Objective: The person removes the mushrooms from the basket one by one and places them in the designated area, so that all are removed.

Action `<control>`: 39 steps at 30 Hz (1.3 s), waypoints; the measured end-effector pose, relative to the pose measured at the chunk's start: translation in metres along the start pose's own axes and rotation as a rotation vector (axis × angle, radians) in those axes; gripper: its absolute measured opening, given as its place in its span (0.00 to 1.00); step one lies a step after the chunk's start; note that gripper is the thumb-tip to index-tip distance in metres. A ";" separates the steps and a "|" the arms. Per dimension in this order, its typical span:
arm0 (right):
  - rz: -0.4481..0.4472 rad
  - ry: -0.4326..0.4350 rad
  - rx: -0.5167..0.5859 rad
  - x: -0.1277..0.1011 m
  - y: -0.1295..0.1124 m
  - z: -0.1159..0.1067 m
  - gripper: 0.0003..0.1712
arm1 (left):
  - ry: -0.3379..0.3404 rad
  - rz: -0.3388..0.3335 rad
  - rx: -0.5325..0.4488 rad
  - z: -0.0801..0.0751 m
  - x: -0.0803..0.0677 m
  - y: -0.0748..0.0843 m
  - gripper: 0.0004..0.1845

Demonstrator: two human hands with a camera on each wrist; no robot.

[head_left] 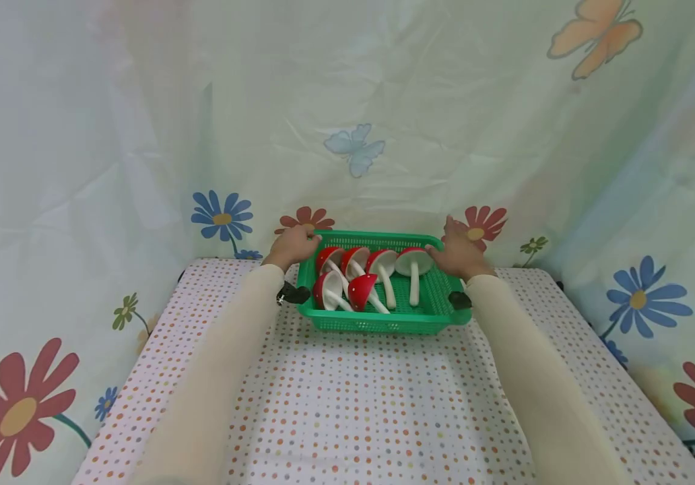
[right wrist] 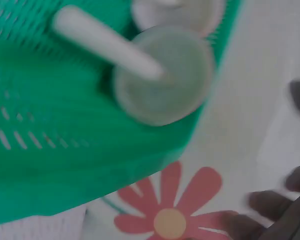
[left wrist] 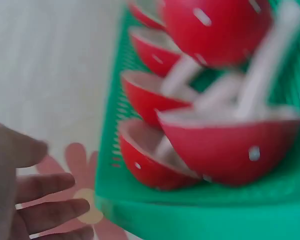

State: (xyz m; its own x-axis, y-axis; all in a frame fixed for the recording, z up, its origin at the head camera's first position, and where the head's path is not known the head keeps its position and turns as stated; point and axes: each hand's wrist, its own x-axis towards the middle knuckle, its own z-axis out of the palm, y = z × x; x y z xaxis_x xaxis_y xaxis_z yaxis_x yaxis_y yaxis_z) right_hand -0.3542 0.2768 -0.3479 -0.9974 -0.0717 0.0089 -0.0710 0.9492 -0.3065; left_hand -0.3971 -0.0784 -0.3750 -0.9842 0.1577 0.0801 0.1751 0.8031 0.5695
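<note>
Your two hands are reaching for the far corners of the green basket (head_left: 384, 316) of toy mushrooms (head_left: 378, 273).

The basket is sitting at the far end of the dotted table (head_left: 347, 404). Your left hand (head_left: 291, 244) is curling on its far left rim. Your right hand (head_left: 458, 250) is spreading flat by the right rim, so both sides stay level.

Green perforated plastic basket (head_left: 378, 322), rectangular, upright at far end of dotted bench (head_left: 347, 404), against flowered curtain. Six toy mushrooms (head_left: 364, 286) inside: red white-spotted caps, white stems, lying tipped in two rows. Rightmost mushroom (head_left: 413, 264) cap underside toward viewer, stem pointing near side.
</note>
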 end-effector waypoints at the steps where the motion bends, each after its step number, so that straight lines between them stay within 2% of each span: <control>1: 0.014 0.003 0.040 -0.005 0.003 -0.002 0.49 | 0.020 -0.005 -0.090 0.000 -0.004 -0.005 0.21; 4: 0.074 0.017 0.141 -0.025 0.012 -0.002 0.47 | 0.053 -0.057 -0.420 0.003 -0.019 -0.022 0.20; 6: 0.117 -0.018 0.192 -0.039 0.017 0.001 0.48 | 0.059 -0.111 -0.623 0.011 -0.031 -0.031 0.21; 8: 0.141 -0.061 0.242 -0.051 0.021 0.009 0.49 | 0.059 -0.145 -0.770 0.021 -0.041 -0.039 0.23; 11: 0.151 -0.113 0.288 -0.063 0.025 0.025 0.51 | 0.050 -0.130 -0.888 0.039 -0.052 -0.044 0.23; 15: 0.135 -0.078 0.284 -0.070 0.032 0.048 0.51 | 0.023 -0.062 -0.939 0.062 -0.059 -0.045 0.23; 18: 0.094 -0.042 0.277 -0.073 0.033 0.063 0.49 | 0.030 -0.069 -0.973 0.075 -0.064 -0.049 0.23; 21: 0.046 -0.002 0.304 -0.076 0.033 0.074 0.46 | 0.056 -0.094 -1.015 0.082 -0.069 -0.052 0.22; 24: 0.022 0.040 0.335 -0.078 0.032 0.078 0.44 | 0.068 -0.088 -1.047 0.083 -0.073 -0.053 0.21; 29: 0.020 0.083 0.328 -0.076 0.029 0.079 0.42 | 0.077 -0.051 -1.025 0.079 -0.070 -0.055 0.20; 35: 0.036 0.085 0.315 -0.076 0.028 0.081 0.42 | 0.076 -0.038 -1.011 0.077 -0.071 -0.056 0.21; 39: 0.037 0.068 0.275 -0.078 0.029 0.082 0.42 | 0.083 -0.028 -1.008 0.083 -0.072 -0.057 0.20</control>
State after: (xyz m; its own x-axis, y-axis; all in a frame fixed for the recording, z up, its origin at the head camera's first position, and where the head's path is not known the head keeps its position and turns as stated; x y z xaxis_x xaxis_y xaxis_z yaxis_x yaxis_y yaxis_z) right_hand -0.2775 0.2850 -0.4355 -0.9985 -0.0088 0.0542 -0.0374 0.8311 -0.5548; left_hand -0.3344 -0.0876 -0.4806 -0.9930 0.0752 0.0911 0.0867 -0.0595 0.9945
